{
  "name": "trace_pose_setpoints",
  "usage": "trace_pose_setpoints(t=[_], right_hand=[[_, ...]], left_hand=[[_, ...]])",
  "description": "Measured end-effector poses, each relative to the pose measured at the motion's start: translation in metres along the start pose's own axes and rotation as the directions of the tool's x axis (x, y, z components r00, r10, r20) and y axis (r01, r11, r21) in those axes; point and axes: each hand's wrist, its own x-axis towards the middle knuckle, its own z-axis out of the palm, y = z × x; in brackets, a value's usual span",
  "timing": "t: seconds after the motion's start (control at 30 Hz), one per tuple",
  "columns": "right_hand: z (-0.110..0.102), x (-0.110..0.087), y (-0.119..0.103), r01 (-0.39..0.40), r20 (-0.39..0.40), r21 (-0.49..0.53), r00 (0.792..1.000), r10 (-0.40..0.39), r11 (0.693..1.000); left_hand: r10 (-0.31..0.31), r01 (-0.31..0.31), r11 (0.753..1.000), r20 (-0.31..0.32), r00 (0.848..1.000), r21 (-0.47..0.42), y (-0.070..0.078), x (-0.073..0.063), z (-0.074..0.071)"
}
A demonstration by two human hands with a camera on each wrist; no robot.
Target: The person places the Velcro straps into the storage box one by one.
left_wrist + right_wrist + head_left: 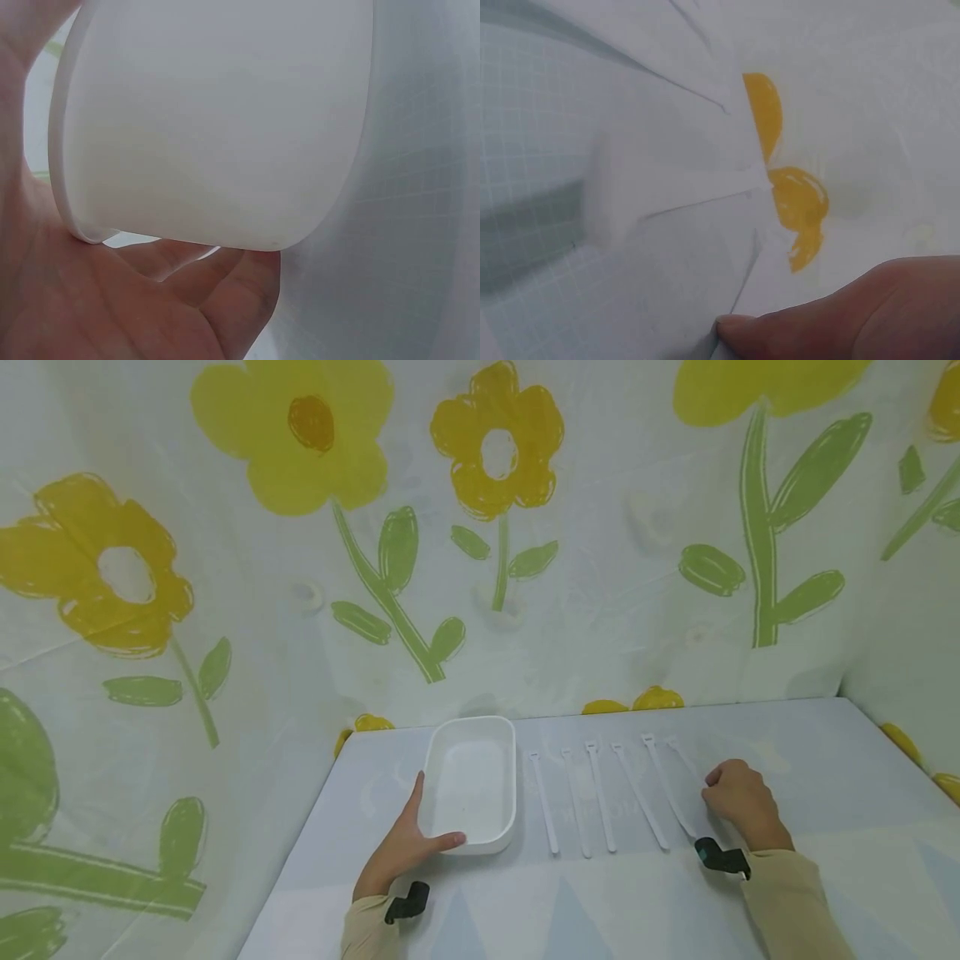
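My left hand (pixel 401 852) grips the near left corner of a white rectangular box (pixel 513 793), thumb across its front rim and fingers along its left side. In the left wrist view, the fingers (pixel 244 296) lie against the box's smooth wall (pixel 217 127). My right hand (pixel 744 797) is curled at the far right of a row of white cable ties (pixel 603 802). It pinches the rightmost cable tie (pixel 686 758), whose slotted head points away from me. In the right wrist view, the thumb (pixel 739 326) meets that strip's edge; the other fingers are hidden.
Several cable ties lie lengthwise, side by side, between box and right hand; one curved cable tie (pixel 670 789) is closest to that hand. The pale table (pixel 517 910) ends at a curtain (pixel 600 610) printed with yellow flowers, which also hangs along both sides.
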Motion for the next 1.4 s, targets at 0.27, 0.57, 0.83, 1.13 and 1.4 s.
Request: trace_pose_setpoints(t=[0.27,0.57,0.83,1.13,1.4], right_hand=[[-0.005,-0.004,0.000,-0.007,0.035,-0.006,0.999,0.007,1.000],[-0.011,-0.006,-0.002,0.008,0.046,0.022,0.999,-0.009,1.000],[-0.010,-0.002,0.003,0.034,0.031,0.034,0.999,-0.035,0.999],[-0.012,-0.006,-0.002,0.013,0.045,0.050,0.999,-0.015,0.999],[-0.009,-0.006,-0.004,0.002,0.026,0.095,1.000,-0.004,0.996]], left_hand=[[0.001,-0.001,1.000,-0.005,1.000,-0.003,0.001,-0.001,-0.001],[0.009,-0.009,1.000,-0.004,1.000,-0.010,0.001,-0.002,-0.001],[-0.007,0.007,1.000,-0.003,1.000,-0.010,0.001,-0.001,-0.001],[-0.003,0.003,1.000,-0.004,1.000,-0.012,0.001,0.000,-0.001],[0.009,-0.009,1.000,0.003,1.000,-0.018,0.000,0.001,0.000]])
